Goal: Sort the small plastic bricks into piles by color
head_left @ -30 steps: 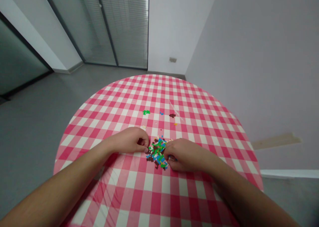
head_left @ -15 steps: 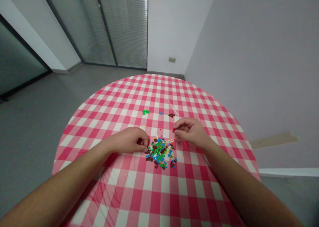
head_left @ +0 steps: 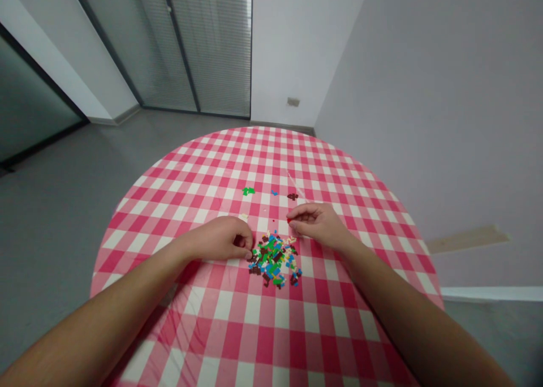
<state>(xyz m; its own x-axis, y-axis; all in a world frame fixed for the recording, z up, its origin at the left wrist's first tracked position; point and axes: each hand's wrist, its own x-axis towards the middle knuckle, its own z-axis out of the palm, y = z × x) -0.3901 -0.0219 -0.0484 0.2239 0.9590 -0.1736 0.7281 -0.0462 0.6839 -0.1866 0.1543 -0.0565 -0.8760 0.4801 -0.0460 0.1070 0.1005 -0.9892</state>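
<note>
Now the right hand (head_left: 317, 222), right of the frame's centre, has slid a little leftward since half a second ago, carrying the red brick (head_left: 289, 220) closer to the tiny red piece (head_left: 274, 220) on the cloth. A second ago that hand was down at the right edge of the heap of small bricks (head_left: 274, 259). The left hand (head_left: 223, 237), left of centre, keeps its place.

The right thumb and fingers pinch the red brick above the heap's upper right. The left hand is loosely curled, its fingertips at the heap's left edge; I cannot tell whether they grip a piece.

There are two hands and one heap, in the lower middle, mixing green, blue, brown, cream and other bricks too crowded to count. Beyond it, three little groups form a row: green bricks (head_left: 248, 191), blue bricks (head_left: 274, 193) and brown bricks (head_left: 292, 196), their pieces too small to count surely. Nearer lie some cream pieces (head_left: 244, 217), one pale piece (head_left: 265, 210) and the one tiny red piece.

The right hand blocks the spot where a yellow piece showed a second ago. A red-and-white checked tablecloth (head_left: 237, 319) covers the round table; at the upper left stands a glass partition (head_left: 220, 47), and one wall plate (head_left: 293, 102) sits at upper centre.
</note>
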